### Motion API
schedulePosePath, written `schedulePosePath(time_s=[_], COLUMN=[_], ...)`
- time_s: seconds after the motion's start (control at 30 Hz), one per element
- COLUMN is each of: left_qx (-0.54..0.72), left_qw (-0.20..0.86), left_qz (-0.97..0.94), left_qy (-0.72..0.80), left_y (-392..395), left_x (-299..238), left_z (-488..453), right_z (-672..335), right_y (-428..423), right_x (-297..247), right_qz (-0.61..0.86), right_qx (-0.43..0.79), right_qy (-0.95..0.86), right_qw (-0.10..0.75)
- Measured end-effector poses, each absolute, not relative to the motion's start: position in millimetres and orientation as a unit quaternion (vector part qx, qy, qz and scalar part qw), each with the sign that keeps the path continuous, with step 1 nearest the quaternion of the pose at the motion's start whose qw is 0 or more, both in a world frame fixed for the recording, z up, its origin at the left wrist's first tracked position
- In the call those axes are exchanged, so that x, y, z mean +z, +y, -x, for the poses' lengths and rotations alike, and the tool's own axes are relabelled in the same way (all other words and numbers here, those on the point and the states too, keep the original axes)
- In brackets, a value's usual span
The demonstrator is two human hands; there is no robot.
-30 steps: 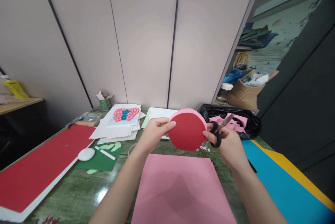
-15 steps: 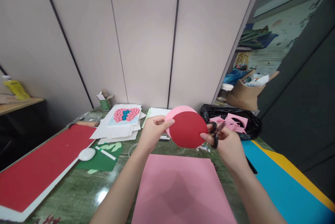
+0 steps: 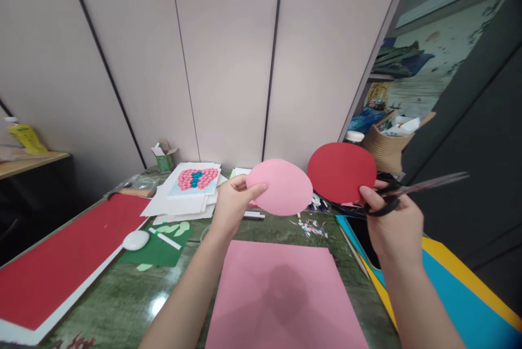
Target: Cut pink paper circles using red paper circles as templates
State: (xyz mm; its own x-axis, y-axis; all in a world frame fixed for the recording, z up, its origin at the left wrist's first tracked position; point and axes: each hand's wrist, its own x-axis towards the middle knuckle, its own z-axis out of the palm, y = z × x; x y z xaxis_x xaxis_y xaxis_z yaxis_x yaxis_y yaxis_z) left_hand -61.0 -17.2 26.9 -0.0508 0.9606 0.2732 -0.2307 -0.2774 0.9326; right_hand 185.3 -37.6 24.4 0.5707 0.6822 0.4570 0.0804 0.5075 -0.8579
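Note:
My left hand (image 3: 235,202) pinches the left edge of a pink paper circle (image 3: 280,187) between thumb and fingers. To its right, a red paper circle (image 3: 341,172) is gripped at its lower right edge by my right hand (image 3: 393,224). That same hand also carries black-handled scissors (image 3: 424,183), their blades pointing off to the right. The two circles are held up apart, close to each other at their edges. Below them on the table lies a large pink sheet of paper (image 3: 285,294).
On the left are a long red sheet (image 3: 77,256), a white oval object (image 3: 136,240) and green paper (image 3: 155,256). A rose-patterned picture (image 3: 196,180) tops some white papers. Paper scraps (image 3: 313,228) litter the middle. Blue sheets (image 3: 460,289) and a phone (image 3: 362,240) lie right.
The red circle has come away from the pink one, carried right and upward with the scissors in my right hand. The pink circle shows its whole face now.

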Motion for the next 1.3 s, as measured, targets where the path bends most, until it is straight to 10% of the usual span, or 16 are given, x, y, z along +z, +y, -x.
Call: schedulePosePath(time_s=[1.3], left_qx=[0.588], left_qw=[0.281], left_qz=[-0.595], left_qy=[0.470], left_y=[-23.1], left_x=[30.9], left_z=[50.6], right_z=[-172.3], right_y=[-50.5], right_x=[24.8], right_qz=[0.495], right_qx=[0.285], right_qy=[-0.570], right_qw=[0.591])
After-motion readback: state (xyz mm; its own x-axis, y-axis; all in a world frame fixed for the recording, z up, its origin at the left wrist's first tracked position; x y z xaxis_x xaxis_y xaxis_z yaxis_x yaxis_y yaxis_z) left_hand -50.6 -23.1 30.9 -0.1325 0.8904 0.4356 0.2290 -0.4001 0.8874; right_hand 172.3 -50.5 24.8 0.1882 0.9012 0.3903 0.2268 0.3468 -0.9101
